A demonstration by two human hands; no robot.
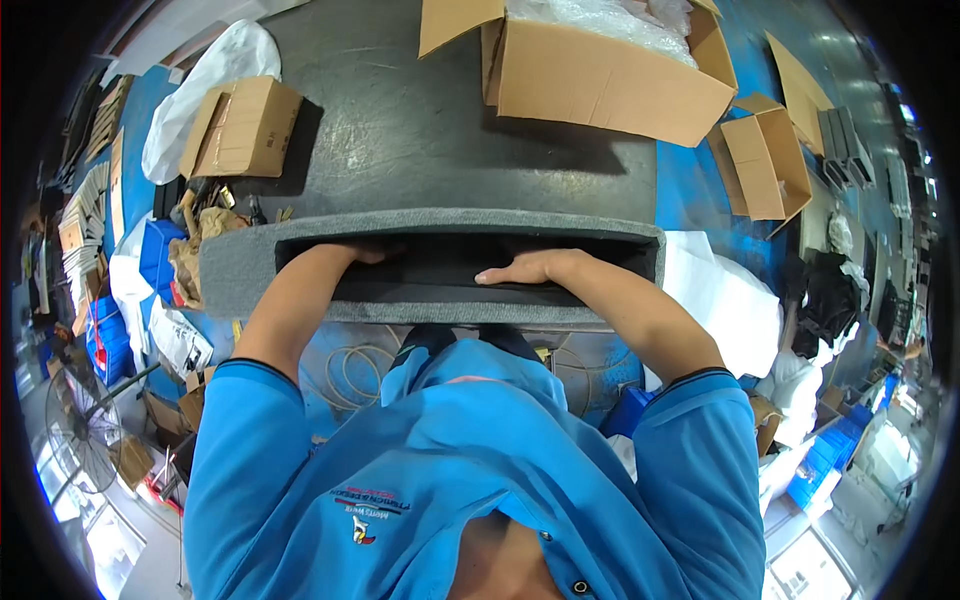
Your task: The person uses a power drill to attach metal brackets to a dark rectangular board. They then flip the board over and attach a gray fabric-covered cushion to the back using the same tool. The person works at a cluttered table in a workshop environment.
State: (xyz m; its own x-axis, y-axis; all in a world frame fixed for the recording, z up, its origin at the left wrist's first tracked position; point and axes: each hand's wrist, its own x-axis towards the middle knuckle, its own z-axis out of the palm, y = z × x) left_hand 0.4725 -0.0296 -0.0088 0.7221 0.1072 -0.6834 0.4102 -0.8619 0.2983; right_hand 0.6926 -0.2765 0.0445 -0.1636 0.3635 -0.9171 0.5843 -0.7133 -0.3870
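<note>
A long, narrow box covered in grey felt-like cloth (470, 312) lies crosswise in front of me. Its open side shows a dark interior. Inside the opening, toward the left, my left hand (372, 252) reaches in with fingers stretched out, partly lost in shadow. My right hand (525, 267) reaches in from the right, its thumb extended apart toward the middle; its other fingers are mostly hidden in the dark. Both hands look open, with nothing visible held. Whether the fingertips press on the inner lining cannot be made out.
The box rests on a dark worktable (400, 120). Beyond it stand a large cardboard carton (600, 80) with clear plastic wrap and a smaller carton (240, 128). White sheeting (715, 300) lies right of the box, crumpled brown paper (210, 240) left. A standing fan (80, 425) is lower left.
</note>
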